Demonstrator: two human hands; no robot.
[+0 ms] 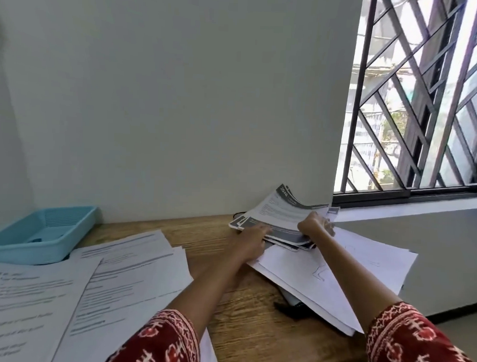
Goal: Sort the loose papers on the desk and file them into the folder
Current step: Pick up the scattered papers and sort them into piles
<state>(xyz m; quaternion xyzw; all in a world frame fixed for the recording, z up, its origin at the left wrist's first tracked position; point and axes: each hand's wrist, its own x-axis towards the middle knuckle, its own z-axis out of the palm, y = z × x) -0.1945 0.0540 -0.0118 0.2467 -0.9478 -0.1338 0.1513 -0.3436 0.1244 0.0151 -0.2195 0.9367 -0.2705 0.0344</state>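
A stack of grey-banded printed sheets (282,210) lies at the far right of the wooden desk (242,312), against the wall. My right hand (313,225) grips the right edge of the top sheets and lifts them so they curl upward. My left hand (252,240) reaches under the lifted sheets, fingers flat on the lower ones. Beneath that stack lies a pile of white papers (337,278) that overhangs the desk's right edge. More printed sheets (90,289) are spread over the left of the desk. A dark object (289,306), maybe a folder, peeks out under the white pile.
A light blue plastic tray (41,235) stands at the back left corner. A white wall runs behind the desk, and a barred window (426,107) with its sill is at the right. Bare wood shows in the middle of the desk.
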